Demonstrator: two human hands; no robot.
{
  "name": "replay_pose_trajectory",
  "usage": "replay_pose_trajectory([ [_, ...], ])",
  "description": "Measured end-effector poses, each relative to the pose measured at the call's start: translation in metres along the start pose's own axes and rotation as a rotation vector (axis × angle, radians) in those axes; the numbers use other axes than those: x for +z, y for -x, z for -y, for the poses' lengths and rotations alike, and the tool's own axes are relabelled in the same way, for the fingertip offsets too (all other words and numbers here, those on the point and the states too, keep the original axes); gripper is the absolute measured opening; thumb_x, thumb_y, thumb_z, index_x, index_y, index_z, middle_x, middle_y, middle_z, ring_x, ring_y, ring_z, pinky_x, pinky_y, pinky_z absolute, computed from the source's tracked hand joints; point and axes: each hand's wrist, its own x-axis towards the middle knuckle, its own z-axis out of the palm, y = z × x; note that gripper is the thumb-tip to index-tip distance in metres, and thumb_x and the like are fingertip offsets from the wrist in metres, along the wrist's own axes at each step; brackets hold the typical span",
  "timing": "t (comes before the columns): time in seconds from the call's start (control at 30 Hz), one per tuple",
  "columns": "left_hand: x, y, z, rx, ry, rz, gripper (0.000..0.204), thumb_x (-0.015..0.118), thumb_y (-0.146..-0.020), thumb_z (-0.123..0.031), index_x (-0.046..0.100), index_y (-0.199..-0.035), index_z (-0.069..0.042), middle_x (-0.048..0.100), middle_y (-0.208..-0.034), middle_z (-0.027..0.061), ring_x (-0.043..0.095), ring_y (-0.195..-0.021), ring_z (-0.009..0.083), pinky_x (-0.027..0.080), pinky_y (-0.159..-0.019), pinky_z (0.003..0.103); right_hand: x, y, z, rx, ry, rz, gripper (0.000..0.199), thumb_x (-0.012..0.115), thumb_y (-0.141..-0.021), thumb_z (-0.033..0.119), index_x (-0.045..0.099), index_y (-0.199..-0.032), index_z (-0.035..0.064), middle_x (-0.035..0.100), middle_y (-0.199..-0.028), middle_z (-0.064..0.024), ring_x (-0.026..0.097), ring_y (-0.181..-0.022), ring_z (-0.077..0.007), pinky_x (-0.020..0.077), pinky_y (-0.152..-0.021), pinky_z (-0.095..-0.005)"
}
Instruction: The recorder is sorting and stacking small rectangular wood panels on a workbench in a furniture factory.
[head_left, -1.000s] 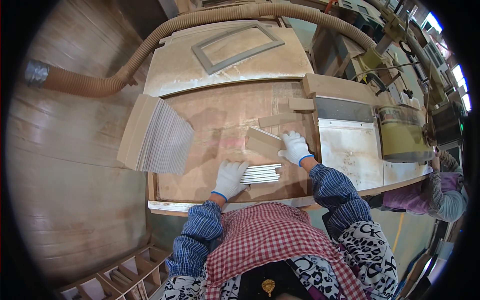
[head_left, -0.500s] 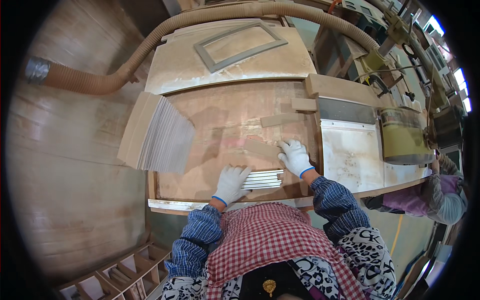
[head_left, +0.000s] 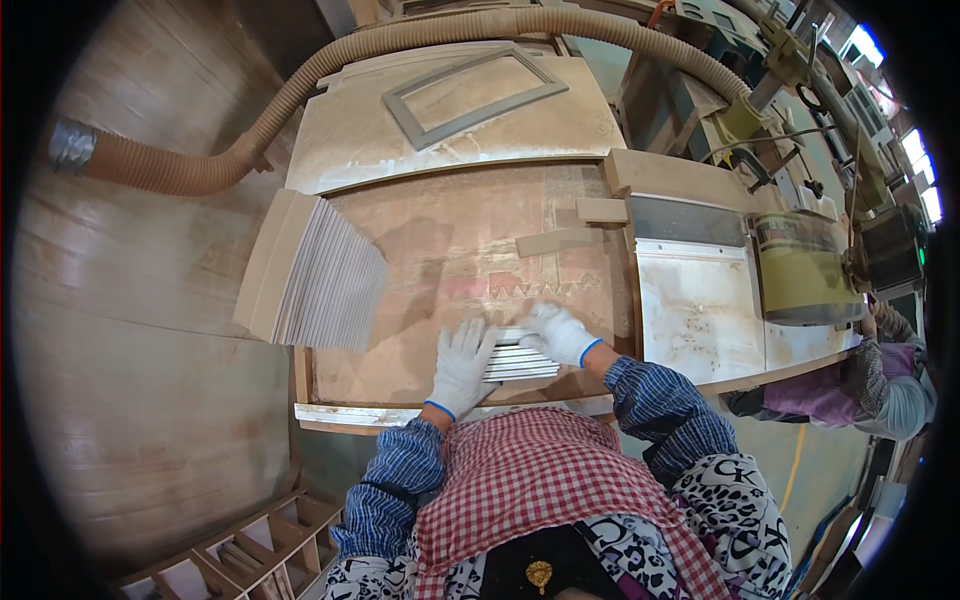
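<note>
The right hand (head_left: 562, 334) has come down beside the left hand (head_left: 463, 366); both are lying flat, squeezing together the little pile of sticks (head_left: 520, 361).

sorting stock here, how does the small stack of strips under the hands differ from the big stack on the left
The small stack is short, lying near the bench's front edge under the left hand and right hand. The big stack holds many more, fanned out, untouched. Both are pale, thin strips.
</note>
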Motion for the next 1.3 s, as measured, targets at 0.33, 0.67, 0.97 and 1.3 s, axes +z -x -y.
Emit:
replay_pose_trajectory([
  [0.33, -0.007, -0.009, -0.002, 0.049, 0.038, 0.048, 0.089, 0.078, -0.064, -0.039, 0.042, -0.137, -0.003, 0.047, -0.133, 0.0184, 0.042, -0.127, 0.0371, 0.028, -0.107, 0.057, -0.025, -0.072, -0.108, 0.125, 0.433, -0.446, 0.044, 0.057, -0.084, 0.013, 0.056, -0.127, 0.0105, 0.062, -0.119, -0.0171, 0.058, -0.113, -0.0367, 0.0439, -0.096, -0.0487],
  [0.67, -0.009, -0.010, -0.001, 0.006, 0.093, 0.107, 0.087, 0.078, -0.065, -0.037, 0.042, -0.136, -0.002, 0.045, -0.138, 0.0204, 0.040, -0.130, 0.0385, 0.028, -0.108, 0.057, -0.020, -0.053, -0.045, 0.003, 0.029, -0.082, 0.025, 0.062, -0.086, 0.025, 0.066, -0.106, 0.0096, 0.064, -0.105, -0.0182, 0.062, -0.099, -0.0380, 0.0489, -0.089, -0.0473],
  [0.97, -0.007, -0.016, 0.007, 0.034, 0.003, 0.095, 0.095, 0.079, -0.062, -0.046, 0.041, -0.137, 0.000, 0.049, -0.131, 0.0221, 0.045, -0.122, 0.0389, 0.032, -0.104, 0.055, -0.061, -0.039, 0.000, -0.236, 0.081, -0.222, 0.036, 0.055, -0.093, 0.020, 0.056, -0.127, 0.0076, 0.061, -0.120, -0.0164, 0.058, -0.112, -0.0323, 0.0457, -0.094, -0.0446],
  [1.3, -0.005, -0.007, 0.002, 0.105, 0.028, 0.002, 0.085, 0.074, -0.062, -0.051, 0.046, -0.125, -0.002, 0.051, -0.120, 0.0173, 0.049, -0.106, 0.0365, 0.038, -0.085, 0.048, -0.162, -0.109, -0.066, 0.109, 0.549, 0.167, 0.015, 0.064, -0.076, 0.011, 0.074, -0.083, 0.0037, 0.072, -0.091, -0.0216, 0.071, -0.090, -0.0371, 0.0543, -0.073, -0.0466],
])
